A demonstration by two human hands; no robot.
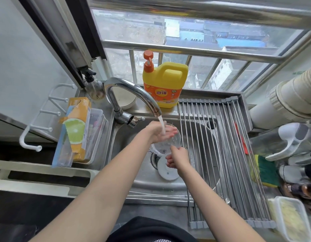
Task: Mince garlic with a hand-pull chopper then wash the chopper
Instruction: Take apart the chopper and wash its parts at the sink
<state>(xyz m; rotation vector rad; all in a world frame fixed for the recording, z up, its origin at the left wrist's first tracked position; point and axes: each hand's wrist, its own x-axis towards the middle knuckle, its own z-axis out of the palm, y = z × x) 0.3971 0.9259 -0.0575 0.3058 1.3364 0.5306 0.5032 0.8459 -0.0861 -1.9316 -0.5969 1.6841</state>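
**Clear chopper bowl under the running tap**

Clear plastic, the chopper bowl is held tilted over the steel sink beneath the faucet. Water falls on the left hand, fingers flat inside the bowl. The right hand grips its lower rim. Beneath lies the white chopper lid.

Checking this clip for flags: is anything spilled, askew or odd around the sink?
Nothing stands out. The clear plastic chopper bowl is under the running chrome tap; the round white chopper lid lies in the steel sink.
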